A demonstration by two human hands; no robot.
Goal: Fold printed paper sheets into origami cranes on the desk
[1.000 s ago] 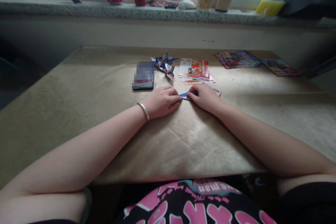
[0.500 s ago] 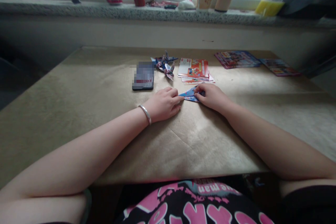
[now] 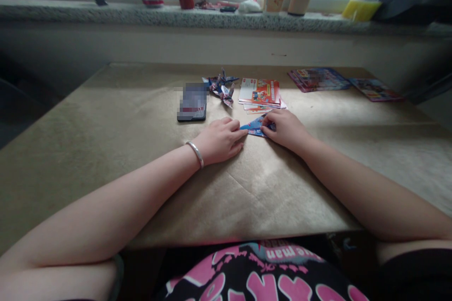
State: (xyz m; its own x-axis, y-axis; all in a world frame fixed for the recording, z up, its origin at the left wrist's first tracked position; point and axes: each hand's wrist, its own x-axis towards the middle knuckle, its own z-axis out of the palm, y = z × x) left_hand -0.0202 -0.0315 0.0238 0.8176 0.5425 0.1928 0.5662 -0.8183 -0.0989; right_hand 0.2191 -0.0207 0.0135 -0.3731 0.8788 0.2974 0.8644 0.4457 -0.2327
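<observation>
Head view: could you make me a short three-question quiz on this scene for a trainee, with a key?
1. True or false: the left hand and the right hand both touch the blue printed folded paper.
2. Which wrist wears the shiny silver-coloured bangle: A) right; B) left; C) neither?
3. What lies between the dark rectangular device and the stack of orange-and-white printed sheets?

Key: 1. True. 2. B. 3. Multicoloured folded-paper figures.
</observation>
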